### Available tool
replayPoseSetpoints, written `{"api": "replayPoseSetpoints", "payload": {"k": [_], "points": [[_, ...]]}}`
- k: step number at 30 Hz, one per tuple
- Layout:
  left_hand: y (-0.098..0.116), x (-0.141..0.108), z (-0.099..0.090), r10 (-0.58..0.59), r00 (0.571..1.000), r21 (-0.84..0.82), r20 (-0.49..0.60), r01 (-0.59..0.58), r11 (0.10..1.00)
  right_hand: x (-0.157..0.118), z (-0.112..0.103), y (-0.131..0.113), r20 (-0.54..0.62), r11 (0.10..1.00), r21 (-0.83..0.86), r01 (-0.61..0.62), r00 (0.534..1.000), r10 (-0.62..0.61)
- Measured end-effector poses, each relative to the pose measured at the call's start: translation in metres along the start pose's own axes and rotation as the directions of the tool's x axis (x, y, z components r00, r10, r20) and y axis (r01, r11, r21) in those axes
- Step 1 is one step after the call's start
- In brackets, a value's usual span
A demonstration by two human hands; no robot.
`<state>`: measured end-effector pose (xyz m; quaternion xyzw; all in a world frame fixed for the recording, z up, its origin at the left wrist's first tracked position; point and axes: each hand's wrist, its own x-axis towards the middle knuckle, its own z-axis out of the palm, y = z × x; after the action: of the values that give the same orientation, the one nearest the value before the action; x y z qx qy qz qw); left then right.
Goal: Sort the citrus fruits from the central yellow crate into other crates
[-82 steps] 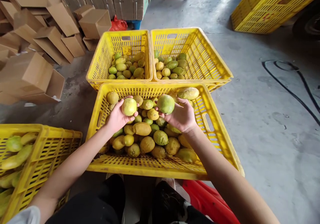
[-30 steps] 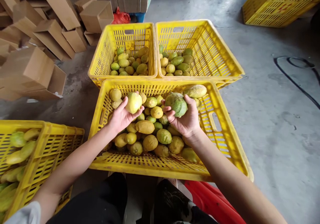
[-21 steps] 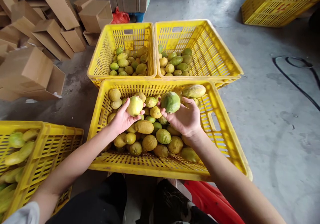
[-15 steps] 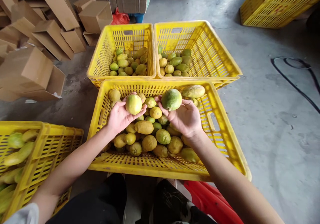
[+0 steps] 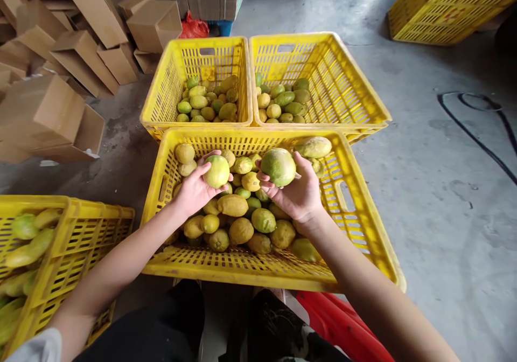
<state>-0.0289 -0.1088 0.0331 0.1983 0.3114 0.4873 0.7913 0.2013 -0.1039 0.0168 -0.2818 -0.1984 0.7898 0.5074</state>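
My left hand (image 5: 196, 189) is closed round a pale yellow-green papaya (image 5: 217, 171), thumb on its upper side. In my right hand (image 5: 298, 192) lies a larger, greener papaya (image 5: 278, 167) with a pale patch, fingers beneath it and thumb behind. Both are held above a yellow plastic crate (image 5: 250, 276), apart from each other. Many yellow and green papayas (image 5: 233, 206) lie in that crate, a few partly covered by my hands. A long pale papaya (image 5: 313, 147) rests near its far right corner.
Beyond stand two yellow crates, left (image 5: 161, 87) and right (image 5: 351, 92), each partly filled with papayas. Another crate (image 5: 97, 243) of longer papayas is at left. Cardboard boxes (image 5: 48, 114) pile up at far left. A black hose (image 5: 480, 141) lies on the floor; a red object (image 5: 343, 324) sits below.
Both papayas have turned in my hands, the right one now showing a paler side. My fingers have closed more round them. The crates have not moved.
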Motion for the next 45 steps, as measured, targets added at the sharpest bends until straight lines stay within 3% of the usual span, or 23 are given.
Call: {"api": "replayPoseSetpoints", "payload": {"k": [7, 12, 17, 24, 30, 36, 45], "points": [[0.003, 0.0, 0.006, -0.045, 0.994, -0.135, -0.097, 0.031, 0.99, -0.002, -0.001, 0.002, 0.041, 0.995, 0.085, -0.048, 0.998, 0.045], [0.003, 0.0, 0.007, -0.052, 0.987, -0.136, -0.149, 0.031, 0.99, 0.003, -0.007, 0.003, 0.085, 0.983, 0.17, -0.072, 0.995, 0.059], [0.001, 0.002, 0.003, -0.036, 0.991, -0.117, -0.131, 0.02, 0.993, 0.005, -0.008, 0.001, 0.085, 0.961, 0.249, -0.117, 0.992, 0.098], [0.004, 0.003, 0.006, 0.007, 0.995, -0.105, -0.096, -0.017, 0.994, 0.004, -0.005, 0.007, 0.072, 0.98, 0.176, -0.091, 0.994, 0.08], [0.005, 0.002, 0.007, -0.014, 0.985, -0.158, -0.174, -0.013, 0.987, 0.003, 0.0, 0.009, 0.071, 0.983, 0.181, -0.039, 0.997, 0.027], [0.001, 0.001, 0.008, -0.005, 0.997, -0.105, -0.083, -0.003, 0.994, 0.005, 0.001, 0.005, 0.009, 0.949, 0.31, -0.059, 0.998, 0.059], [-0.003, 0.002, 0.011, -0.118, 0.983, -0.054, -0.14, 0.111, 0.992, 0.005, -0.002, 0.011, -0.006, 0.974, 0.224, -0.02, 1.0, 0.022]]}}
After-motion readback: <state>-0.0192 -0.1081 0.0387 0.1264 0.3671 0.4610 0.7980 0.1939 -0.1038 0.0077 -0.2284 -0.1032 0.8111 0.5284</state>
